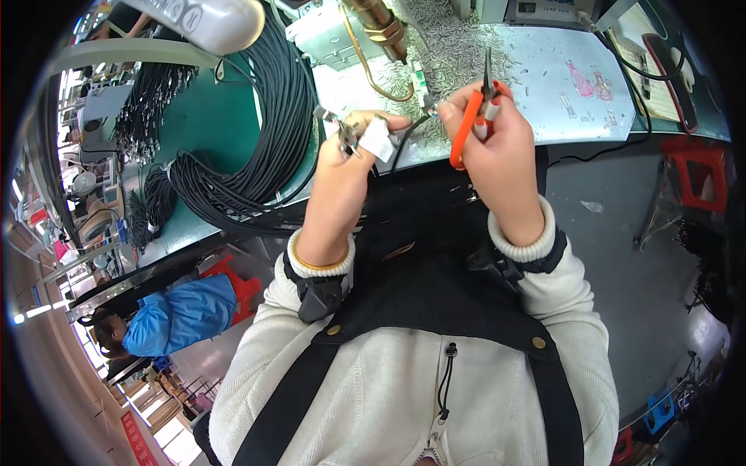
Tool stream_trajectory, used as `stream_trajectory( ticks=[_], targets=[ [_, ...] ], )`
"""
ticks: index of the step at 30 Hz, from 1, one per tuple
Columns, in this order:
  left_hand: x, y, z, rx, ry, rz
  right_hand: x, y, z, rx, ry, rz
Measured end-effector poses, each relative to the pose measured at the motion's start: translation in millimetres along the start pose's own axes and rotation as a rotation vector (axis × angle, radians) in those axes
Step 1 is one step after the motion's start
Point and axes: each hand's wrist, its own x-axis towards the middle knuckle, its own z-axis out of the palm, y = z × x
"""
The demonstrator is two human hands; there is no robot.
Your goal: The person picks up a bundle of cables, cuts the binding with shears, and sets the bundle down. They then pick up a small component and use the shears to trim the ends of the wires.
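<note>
My left hand is closed, with silvery metal connector pieces and a white scrap showing at its thumb and fingers. A thin black cable runs by its fingertips toward a small metal end. My right hand is closed around orange-handled pliers, their dark pointed jaws facing away from me. Its thumb and forefinger pinch at the cable's metal end, just before the tip of a brass-coloured machine part. How the left fingers grip the cable is partly hidden.
Many small metal bits cover the bench behind my hands. A large coil of black cable lies on the left. At the right are a metal plate with drawings and a notebook. A person in blue sits at far left.
</note>
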Motion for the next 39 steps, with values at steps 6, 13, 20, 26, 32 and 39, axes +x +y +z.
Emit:
stream_trajectory(
  ticks=[6, 13, 20, 26, 32, 39],
  targets=[
    [-29.1, -13.2, 9.9, 0.387, -0.292, 0.009, -18.2, -28.3, -0.6, -0.141, -0.127, -0.272],
    [-38.2, -0.7, 5.2, -0.056, -0.178, -0.060, -26.3, -1.7, -4.0, -0.151, -0.018, -0.106],
    [-42.1, 8.5, 3.2, -0.130, -0.159, -0.151, -29.3, -8.7, -15.2, -0.445, -0.051, -0.826],
    [-42.5, 5.3, 6.0, 0.398, -0.060, 0.141, -26.5, 5.0, -10.3, -0.267, -0.092, -0.810],
    [-42.7, 5.3, 15.1, 0.129, 0.031, 0.047, -34.1, -0.3, -14.4, -0.138, -0.231, -0.391],
    [-42.6, -5.8, 19.2, 0.426, 0.038, 0.288, -41.7, 4.8, -0.1, -0.255, -0.048, -0.449]
  ],
)
